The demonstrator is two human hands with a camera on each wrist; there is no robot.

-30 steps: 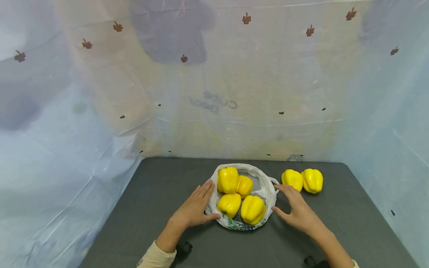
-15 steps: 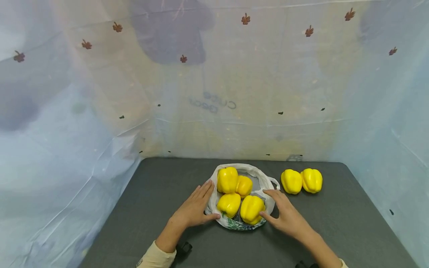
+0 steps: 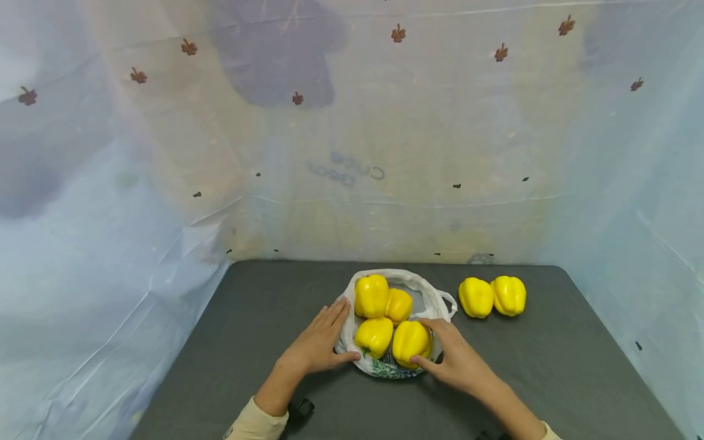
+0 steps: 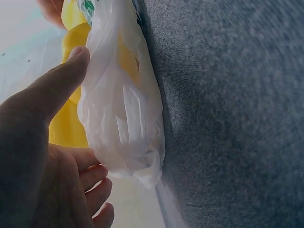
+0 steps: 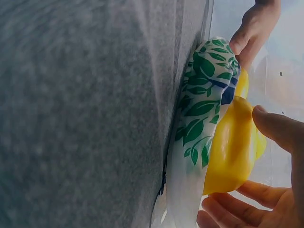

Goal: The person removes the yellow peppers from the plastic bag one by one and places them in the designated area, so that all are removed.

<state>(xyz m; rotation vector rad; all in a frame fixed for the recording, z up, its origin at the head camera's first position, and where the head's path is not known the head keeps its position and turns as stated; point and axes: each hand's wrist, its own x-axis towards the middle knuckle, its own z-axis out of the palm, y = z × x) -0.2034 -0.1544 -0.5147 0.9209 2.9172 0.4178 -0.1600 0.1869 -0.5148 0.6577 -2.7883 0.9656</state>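
Observation:
A white plastic bag (image 3: 432, 294) with a green leaf print lies low and wide-mouthed on the dark table. Inside it are several yellow bell peppers (image 3: 373, 337). My left hand (image 3: 315, 347) rests against the bag's left side, fingers straight and thumb apart near the front rim. In the left wrist view, the thumb (image 4: 80, 59) lies at the rim of the crumpled plastic. My right hand (image 3: 461, 362) reaches over the bag's right side and holds the front right bell pepper (image 5: 232, 147) between thumb and fingers. That pepper still sits within the bag.
Two more yellow bell peppers (image 3: 476, 297) stand side by side on the table, right of the bag. A bag handle loop (image 3: 450, 300) sticks out toward them. Pale plastic sheeting (image 3: 352, 134) hangs behind and along both sides of the dark table (image 3: 264, 293).
My right hand has moved left from outside the bag's right edge to the front right bell pepper and closed on it. The left hand has stayed at the bag's side.

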